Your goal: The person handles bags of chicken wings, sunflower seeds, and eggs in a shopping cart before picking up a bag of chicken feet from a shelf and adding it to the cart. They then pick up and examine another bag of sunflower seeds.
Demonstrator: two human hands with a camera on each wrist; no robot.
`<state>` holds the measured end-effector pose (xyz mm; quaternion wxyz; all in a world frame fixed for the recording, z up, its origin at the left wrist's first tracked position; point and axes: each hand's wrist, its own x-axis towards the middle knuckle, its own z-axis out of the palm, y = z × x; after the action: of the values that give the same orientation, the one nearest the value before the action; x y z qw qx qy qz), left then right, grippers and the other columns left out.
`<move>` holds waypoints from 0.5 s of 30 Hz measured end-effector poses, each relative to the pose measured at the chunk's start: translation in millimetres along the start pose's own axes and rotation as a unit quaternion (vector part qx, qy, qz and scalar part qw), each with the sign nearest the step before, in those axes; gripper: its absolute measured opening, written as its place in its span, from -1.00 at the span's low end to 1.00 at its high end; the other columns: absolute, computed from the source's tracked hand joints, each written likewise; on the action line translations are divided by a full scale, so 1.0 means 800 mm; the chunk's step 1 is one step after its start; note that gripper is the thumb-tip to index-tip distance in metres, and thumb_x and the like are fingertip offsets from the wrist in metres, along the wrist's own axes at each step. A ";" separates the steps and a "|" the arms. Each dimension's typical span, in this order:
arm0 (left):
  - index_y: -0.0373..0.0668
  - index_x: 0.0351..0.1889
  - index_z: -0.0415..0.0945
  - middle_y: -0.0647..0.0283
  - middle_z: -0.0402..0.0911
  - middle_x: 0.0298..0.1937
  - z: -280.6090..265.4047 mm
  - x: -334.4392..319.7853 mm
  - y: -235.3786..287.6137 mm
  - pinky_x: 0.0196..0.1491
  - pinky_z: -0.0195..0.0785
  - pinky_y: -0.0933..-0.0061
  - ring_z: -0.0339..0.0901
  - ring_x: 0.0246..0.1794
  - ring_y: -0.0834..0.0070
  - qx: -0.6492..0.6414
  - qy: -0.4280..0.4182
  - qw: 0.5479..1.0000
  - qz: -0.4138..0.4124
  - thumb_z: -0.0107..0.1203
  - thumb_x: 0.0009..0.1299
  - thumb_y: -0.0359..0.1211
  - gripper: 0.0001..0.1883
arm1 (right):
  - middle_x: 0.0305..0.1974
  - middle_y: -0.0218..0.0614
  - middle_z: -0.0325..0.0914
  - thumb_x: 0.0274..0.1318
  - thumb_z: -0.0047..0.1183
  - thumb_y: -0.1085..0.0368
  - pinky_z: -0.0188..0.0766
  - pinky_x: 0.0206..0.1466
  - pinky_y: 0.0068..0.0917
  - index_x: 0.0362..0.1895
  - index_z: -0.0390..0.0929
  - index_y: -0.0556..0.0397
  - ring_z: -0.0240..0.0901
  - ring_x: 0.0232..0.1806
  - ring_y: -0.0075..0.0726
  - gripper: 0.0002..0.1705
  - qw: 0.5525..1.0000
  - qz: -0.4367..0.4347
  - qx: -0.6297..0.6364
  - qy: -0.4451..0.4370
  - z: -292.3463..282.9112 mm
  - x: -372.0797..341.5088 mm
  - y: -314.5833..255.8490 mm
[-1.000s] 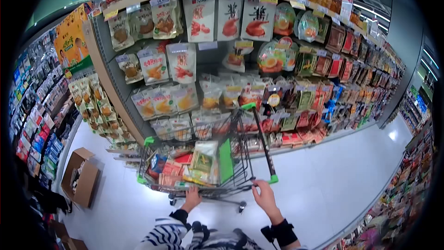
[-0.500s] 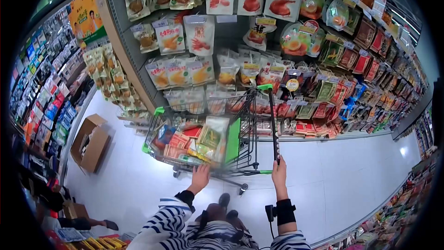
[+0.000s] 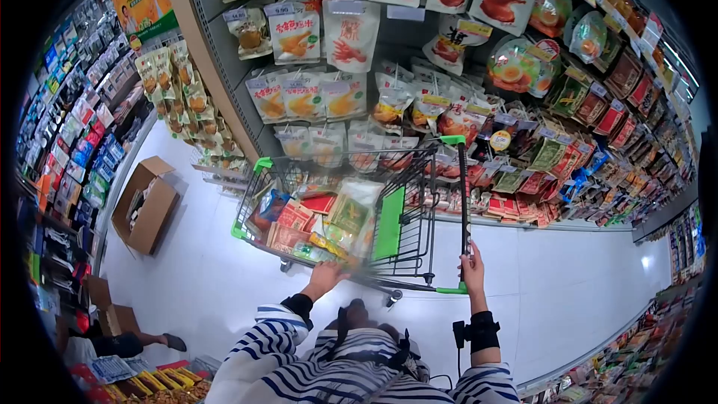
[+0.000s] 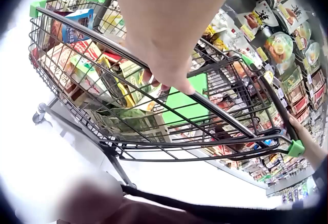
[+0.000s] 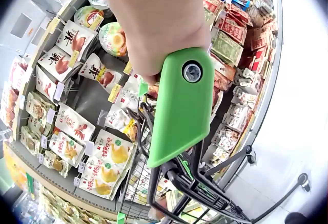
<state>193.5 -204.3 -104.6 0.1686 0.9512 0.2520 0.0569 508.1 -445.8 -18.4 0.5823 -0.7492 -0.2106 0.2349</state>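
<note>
A wire shopping cart (image 3: pixel 409 284) with green corner pieces stands lengthwise before me. Its near side rim is held by my left hand (image 3: pixel 325 277); in the left wrist view the fingers (image 4: pixel 148 78) curl round the black rim bar (image 4: pixel 220 112). My right hand (image 3: pixel 473 268) grips the near end of the cart's handle bar (image 3: pixel 464 194), just beside the green end piece (image 5: pixel 183 106). That end piece partly hides the hand in the right wrist view. Bagged foods (image 3: pixel 348 213) and red packets (image 3: pixel 294 215) lie in the basket near a green panel (image 3: pixel 389 222).
Behind the cart rises a shelf rack (image 3: pixel 198 45) hung with snack pouches (image 3: pixel 350 34). An opened cardboard box (image 3: pixel 153 217) stands on the white floor (image 3: pixel 553 269) at left. A person's leg (image 3: pixel 134 342) shows at lower left, and more shelves (image 3: pixel 628 355) run along the right.
My right hand has moved up from the cart's lower corner and closed round the handle bar. The left hand stays at the side rim. The view has tilted down, and the cart sits further right.
</note>
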 end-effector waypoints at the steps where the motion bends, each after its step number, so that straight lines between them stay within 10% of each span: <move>1: -0.08 -0.39 0.45 0.25 0.48 -0.38 0.006 -0.006 -0.003 -0.20 0.20 0.29 0.39 -0.26 0.32 0.009 -0.003 1.000 -0.012 -0.10 0.14 0.02 -0.63 | -0.48 -0.45 0.29 -0.01 -0.10 0.40 0.23 -0.67 -0.71 0.18 0.07 -0.15 0.25 -0.60 -0.65 -0.40 0.999 0.013 0.024 -0.017 0.001 0.000 -0.010; 15: -0.06 -0.56 0.46 0.31 0.45 -0.47 0.008 -0.057 -0.015 -0.12 0.15 0.30 0.37 -0.28 0.37 0.045 0.087 0.992 -0.076 0.02 0.03 -0.09 -0.74 | -0.57 -0.44 0.32 -0.04 -0.11 0.46 0.18 -0.75 -0.73 0.21 -0.03 -0.15 0.22 -0.67 -0.67 -0.31 0.995 -0.010 0.080 -0.066 0.054 0.011 -0.009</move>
<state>149.8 -218.9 -116.0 0.1073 0.9274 0.3395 0.1149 489.3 -405.3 -21.5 0.6278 -0.6808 -0.2362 0.2943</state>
